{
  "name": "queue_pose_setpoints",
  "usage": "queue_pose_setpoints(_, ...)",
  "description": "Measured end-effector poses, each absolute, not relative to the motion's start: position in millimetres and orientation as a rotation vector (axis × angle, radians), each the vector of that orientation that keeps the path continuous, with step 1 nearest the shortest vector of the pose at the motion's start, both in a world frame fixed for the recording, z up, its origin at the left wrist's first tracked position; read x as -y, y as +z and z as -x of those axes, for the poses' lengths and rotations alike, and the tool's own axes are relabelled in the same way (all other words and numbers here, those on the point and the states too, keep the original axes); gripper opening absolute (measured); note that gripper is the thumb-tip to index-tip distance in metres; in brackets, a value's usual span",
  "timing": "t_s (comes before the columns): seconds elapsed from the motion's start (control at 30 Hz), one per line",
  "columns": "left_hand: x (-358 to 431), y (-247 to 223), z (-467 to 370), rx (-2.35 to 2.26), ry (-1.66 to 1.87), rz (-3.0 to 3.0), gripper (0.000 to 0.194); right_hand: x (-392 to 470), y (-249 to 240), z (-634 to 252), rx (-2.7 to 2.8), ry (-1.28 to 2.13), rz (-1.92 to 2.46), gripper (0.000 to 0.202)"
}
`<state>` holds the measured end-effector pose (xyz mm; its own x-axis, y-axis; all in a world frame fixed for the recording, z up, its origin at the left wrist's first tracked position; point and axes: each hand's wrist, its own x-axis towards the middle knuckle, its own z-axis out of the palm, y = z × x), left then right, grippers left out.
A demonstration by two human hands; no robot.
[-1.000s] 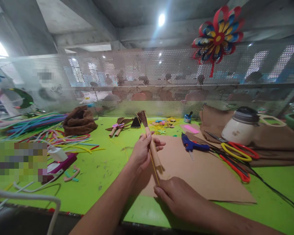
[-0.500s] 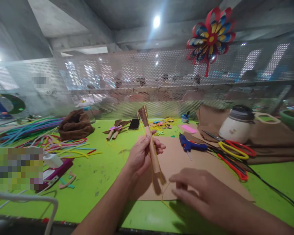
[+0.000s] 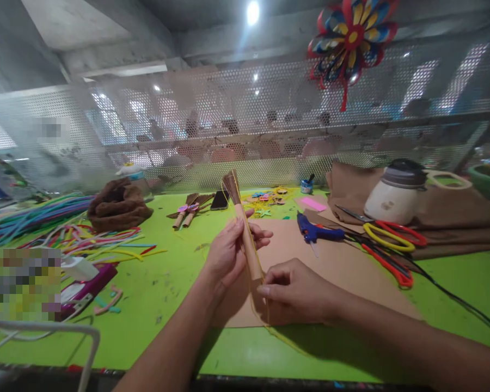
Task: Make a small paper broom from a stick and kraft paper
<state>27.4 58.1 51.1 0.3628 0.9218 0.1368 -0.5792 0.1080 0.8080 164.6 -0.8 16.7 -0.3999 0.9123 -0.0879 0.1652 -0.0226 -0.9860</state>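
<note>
My left hand (image 3: 228,250) is closed around a brown paper roll (image 3: 249,247), thumb on its front. The roll leans with its fringed, darker end (image 3: 231,188) up and away from me. Yellow string (image 3: 251,302) runs along the roll and hangs in a loop below it, trailing onto the table. At the roll's lower end, the thumb and fingers of my right hand (image 3: 292,288) are pinched on the string. Beneath both hands lies a sheet of brown paper (image 3: 338,283). Two similar fringed rolls (image 3: 185,211) with purple round pieces lie further back.
A blue glue gun (image 3: 318,231) and scissors (image 3: 387,234) lie to the right, before folded brown cloth (image 3: 351,185) and a white jar (image 3: 394,196). A phone (image 3: 219,200) is at the back. Pipe cleaners (image 3: 118,237), brown fabric (image 3: 118,207) and a purple power strip (image 3: 90,288) are left.
My right hand has moved left and up to the roll's lower end and closed on the string. My left hand still holds the roll. The view has tilted down slightly.
</note>
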Motion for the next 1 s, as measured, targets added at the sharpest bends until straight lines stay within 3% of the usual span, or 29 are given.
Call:
queue_pose_setpoints(0.33,-66.4,38.7,-31.7,-0.527,1.126,-0.899,0.028,8.0,26.5,-187.4,1.874,1.440,1.185,0.023)
queue_pose_setpoints(0.87,-62.0,41.8,-36.0,-0.548,1.099,-0.847,0.030,14.7,25.0,-180.5,1.722,0.953,1.266,0.023)
queue_pose_setpoints(1.0,-60.9,42.7,-36.9,-0.502,1.072,-0.854,0.032,11.1,17.5,-180.6,1.714,0.998,1.315,0.024)
